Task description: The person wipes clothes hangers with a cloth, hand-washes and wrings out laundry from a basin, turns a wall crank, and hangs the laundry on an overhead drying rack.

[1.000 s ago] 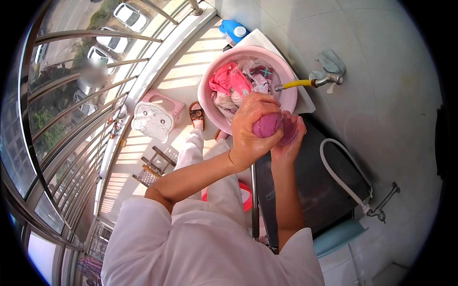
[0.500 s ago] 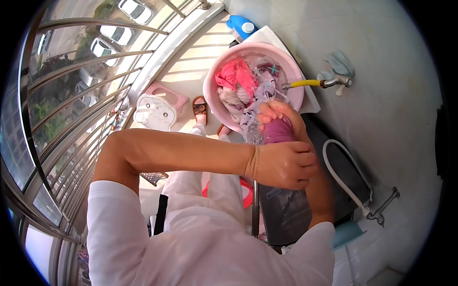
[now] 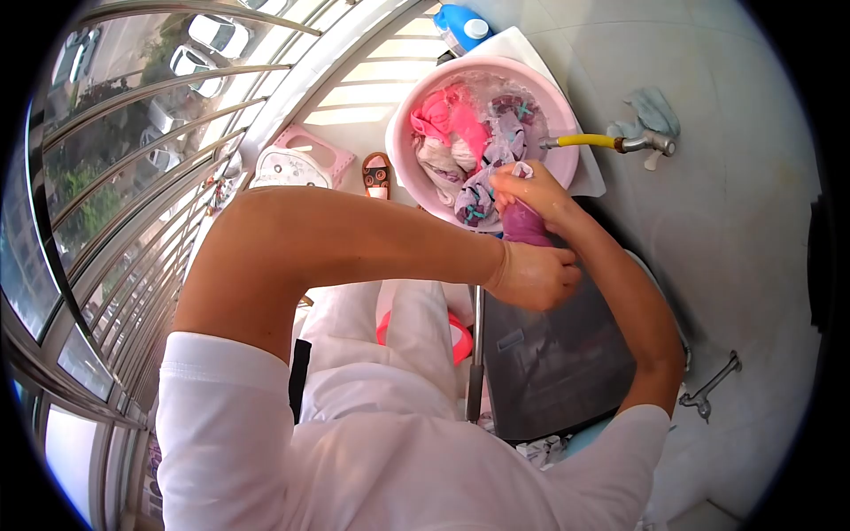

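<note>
A wet purple-pink cloth (image 3: 526,225) is stretched between my two hands over the near rim of a pink basin (image 3: 397,146). My right hand (image 3: 533,190) is closed around its far end, with a bit of pale lilac fabric showing at the fingers. My left hand (image 3: 537,276) reaches across my body, its fingers closed on the near end. Inside the basin lie a bright pink garment (image 3: 450,119), a whitish garment (image 3: 440,168) and a lilac patterned fabric (image 3: 478,199), all in water.
A yellow hose (image 3: 584,140) runs from a wall tap (image 3: 651,142) to the basin, with a grey cloth (image 3: 653,111) hanging there. A blue bottle (image 3: 460,28) stands behind. Below my hands is a dark lid-like panel (image 3: 558,372). A stool (image 3: 297,164) and railing (image 3: 168,88) are left.
The view has shifted, so the basin appears higher. My right elbow has swung outward to the right and its grip has changed. The lilac patterned fabric now lies bunched at the basin's near side.
</note>
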A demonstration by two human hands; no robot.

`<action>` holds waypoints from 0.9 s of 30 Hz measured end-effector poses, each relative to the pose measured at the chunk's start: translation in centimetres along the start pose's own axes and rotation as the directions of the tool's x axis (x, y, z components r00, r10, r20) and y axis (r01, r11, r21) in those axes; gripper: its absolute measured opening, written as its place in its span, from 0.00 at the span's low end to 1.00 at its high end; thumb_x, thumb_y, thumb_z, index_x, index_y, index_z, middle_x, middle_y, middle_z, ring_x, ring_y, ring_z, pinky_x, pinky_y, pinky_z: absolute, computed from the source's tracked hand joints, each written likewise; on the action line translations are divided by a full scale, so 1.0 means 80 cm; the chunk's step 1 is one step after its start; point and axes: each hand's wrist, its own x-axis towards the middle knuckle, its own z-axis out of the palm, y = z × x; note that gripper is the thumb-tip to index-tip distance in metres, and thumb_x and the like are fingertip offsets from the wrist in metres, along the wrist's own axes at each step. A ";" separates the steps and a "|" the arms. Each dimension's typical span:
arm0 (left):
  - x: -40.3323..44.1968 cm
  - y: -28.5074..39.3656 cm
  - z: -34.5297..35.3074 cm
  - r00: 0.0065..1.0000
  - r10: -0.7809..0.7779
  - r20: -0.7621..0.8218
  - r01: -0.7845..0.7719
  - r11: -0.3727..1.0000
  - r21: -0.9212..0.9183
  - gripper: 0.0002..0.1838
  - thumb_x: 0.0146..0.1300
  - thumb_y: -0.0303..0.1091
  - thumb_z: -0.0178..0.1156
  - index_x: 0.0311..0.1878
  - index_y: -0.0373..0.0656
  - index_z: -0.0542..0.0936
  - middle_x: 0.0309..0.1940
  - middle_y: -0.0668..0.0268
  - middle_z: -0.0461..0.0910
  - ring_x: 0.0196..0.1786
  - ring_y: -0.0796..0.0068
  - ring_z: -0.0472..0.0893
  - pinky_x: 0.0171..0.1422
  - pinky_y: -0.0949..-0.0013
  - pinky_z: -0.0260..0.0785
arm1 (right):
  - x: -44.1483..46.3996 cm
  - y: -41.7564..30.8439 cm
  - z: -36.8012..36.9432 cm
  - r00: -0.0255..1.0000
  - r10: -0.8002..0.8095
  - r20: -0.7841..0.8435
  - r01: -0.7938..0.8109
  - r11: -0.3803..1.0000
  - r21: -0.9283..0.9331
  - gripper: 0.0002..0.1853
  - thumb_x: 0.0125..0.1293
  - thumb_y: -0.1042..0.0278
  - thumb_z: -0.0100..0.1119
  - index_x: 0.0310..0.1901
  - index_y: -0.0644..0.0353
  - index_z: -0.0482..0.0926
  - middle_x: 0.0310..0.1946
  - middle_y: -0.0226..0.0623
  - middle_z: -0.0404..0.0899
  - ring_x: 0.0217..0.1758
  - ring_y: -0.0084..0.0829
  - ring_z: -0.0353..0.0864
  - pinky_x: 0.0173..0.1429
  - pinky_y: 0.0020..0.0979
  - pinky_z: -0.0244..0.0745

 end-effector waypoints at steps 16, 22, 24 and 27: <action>-0.139 -0.003 -0.002 -0.096 -0.918 0.386 0.501 -0.379 -0.778 0.32 0.63 0.58 0.53 0.59 0.40 0.70 0.58 0.55 0.70 0.62 0.60 0.69 0.62 0.57 0.64 | 0.029 0.007 -0.049 0.523 -0.676 -0.519 0.551 0.733 -0.399 0.12 0.57 0.69 0.65 0.22 0.62 0.73 0.20 0.32 0.74 0.23 0.25 0.74 0.30 0.25 0.68; -0.170 -0.029 0.003 0.435 -0.296 0.851 0.109 -0.920 -0.376 0.48 0.59 0.75 0.34 0.69 0.41 0.60 0.65 0.58 0.64 0.60 0.66 0.72 0.62 0.65 0.66 | -0.055 -0.025 0.082 0.273 -0.802 0.532 0.802 -0.115 -0.586 0.09 0.46 0.71 0.63 0.19 0.59 0.70 0.23 0.31 0.69 0.27 0.31 0.71 0.28 0.28 0.66; -0.146 -0.036 -0.021 0.442 -0.203 0.874 0.251 -0.907 -0.338 0.52 0.55 0.78 0.36 0.69 0.41 0.58 0.69 0.59 0.57 0.63 0.65 0.70 0.64 0.62 0.63 | -0.082 -0.017 0.114 0.172 -0.585 0.792 0.867 -0.292 -0.404 0.08 0.45 0.68 0.60 0.18 0.58 0.72 0.22 0.30 0.69 0.28 0.29 0.71 0.28 0.27 0.65; -0.122 -0.037 -0.017 0.507 -0.059 0.860 0.455 -0.829 -0.325 0.55 0.49 0.80 0.46 0.72 0.48 0.55 0.75 0.61 0.41 0.72 0.65 0.53 0.70 0.51 0.50 | -0.104 -0.005 0.147 0.101 -0.341 0.934 0.893 -0.383 -0.237 0.06 0.44 0.67 0.59 0.18 0.59 0.74 0.22 0.29 0.69 0.29 0.28 0.70 0.28 0.27 0.63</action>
